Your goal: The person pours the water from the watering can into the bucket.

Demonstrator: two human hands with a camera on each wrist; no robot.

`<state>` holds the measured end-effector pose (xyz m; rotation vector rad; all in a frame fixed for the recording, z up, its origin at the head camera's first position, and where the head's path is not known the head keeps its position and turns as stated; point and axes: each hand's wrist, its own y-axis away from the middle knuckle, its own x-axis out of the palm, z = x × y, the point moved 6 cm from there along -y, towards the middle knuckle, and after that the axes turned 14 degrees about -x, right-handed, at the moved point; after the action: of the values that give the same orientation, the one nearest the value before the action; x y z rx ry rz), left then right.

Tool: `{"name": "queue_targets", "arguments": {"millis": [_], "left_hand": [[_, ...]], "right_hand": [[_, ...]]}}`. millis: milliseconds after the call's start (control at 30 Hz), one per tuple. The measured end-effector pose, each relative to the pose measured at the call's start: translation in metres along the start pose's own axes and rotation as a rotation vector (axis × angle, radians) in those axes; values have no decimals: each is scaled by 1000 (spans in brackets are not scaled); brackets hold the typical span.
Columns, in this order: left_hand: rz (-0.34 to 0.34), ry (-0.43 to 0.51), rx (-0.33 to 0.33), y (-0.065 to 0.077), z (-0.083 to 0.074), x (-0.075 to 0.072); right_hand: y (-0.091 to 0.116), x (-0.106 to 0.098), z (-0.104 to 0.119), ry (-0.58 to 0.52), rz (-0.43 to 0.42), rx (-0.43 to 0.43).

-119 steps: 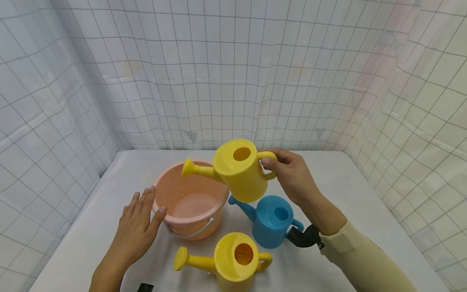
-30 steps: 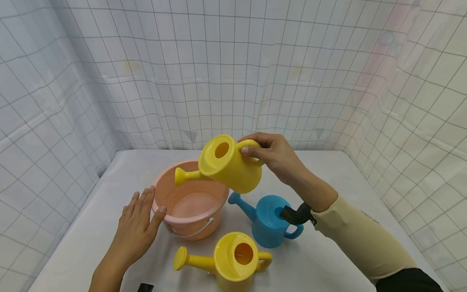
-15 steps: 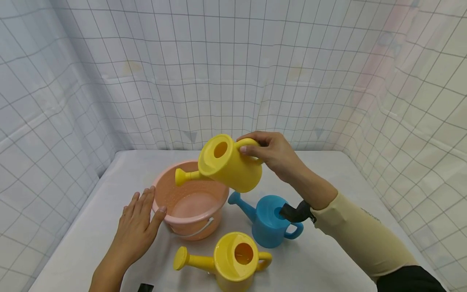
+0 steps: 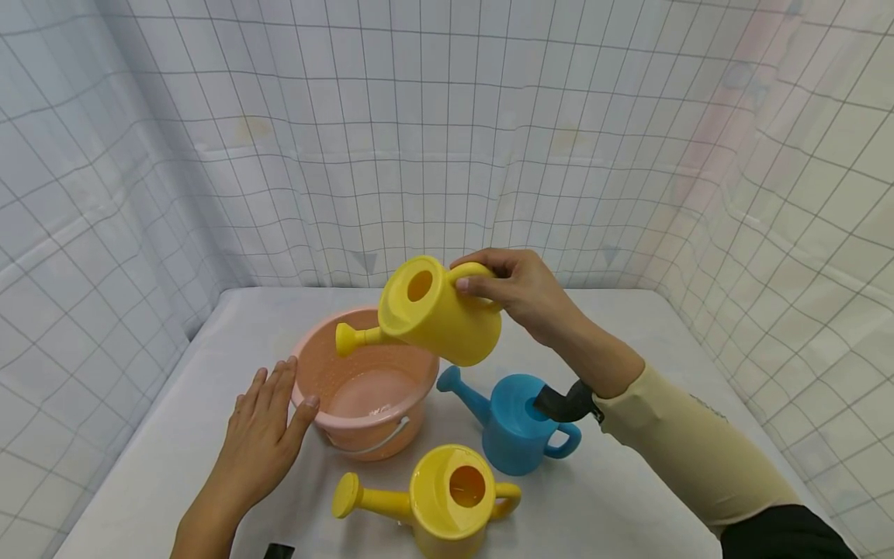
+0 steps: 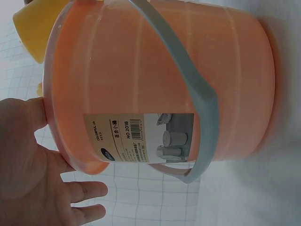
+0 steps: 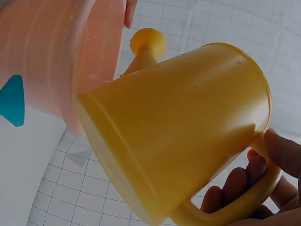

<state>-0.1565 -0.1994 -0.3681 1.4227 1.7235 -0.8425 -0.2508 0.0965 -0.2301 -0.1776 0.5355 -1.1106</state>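
Observation:
My right hand (image 4: pixel 520 291) grips the handle of a yellow watering can (image 4: pixel 447 314), its fingers curled through the loop in the right wrist view. The can is tilted toward its spout, whose head (image 4: pixel 345 339) is over a pink bucket (image 4: pixel 412 407). A little water shows at the bucket's bottom, and droplets cling to its inner wall (image 6: pixel 94 56). My left hand (image 4: pixel 261 439) rests against the bucket's left rim with its fingers straight. In the left wrist view the thumb and fingers touch the rim, beside a label (image 5: pixel 141 137) and a grey bail handle (image 5: pixel 207 117).
A second yellow watering can (image 4: pixel 450 497) with water inside stands at the front. Right of the bucket is a blue watering can (image 4: pixel 520 431), partly covered by a black strap end (image 4: pixel 562 404) at my right wrist. Checkered sheets (image 4: pixel 447 155) enclose the white table (image 4: pixel 628 326).
Over four seconds my right hand moved the yellow can left and tipped it forward over the bucket. In the last second it tilts only slightly further. My left hand stays put.

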Motion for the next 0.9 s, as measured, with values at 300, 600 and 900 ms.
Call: {"name": "queue_targets", "arguments": {"millis": [300, 600, 900], "left_hand": [[12, 4, -1, 1, 1, 0], [15, 5, -4, 1, 0, -1], [16, 2, -4, 1, 0, 0]], "right_hand": [[0, -1, 1, 11, 6, 11], [-1, -1, 3, 31, 27, -9], [-2, -2, 5, 47, 33, -34]]}}
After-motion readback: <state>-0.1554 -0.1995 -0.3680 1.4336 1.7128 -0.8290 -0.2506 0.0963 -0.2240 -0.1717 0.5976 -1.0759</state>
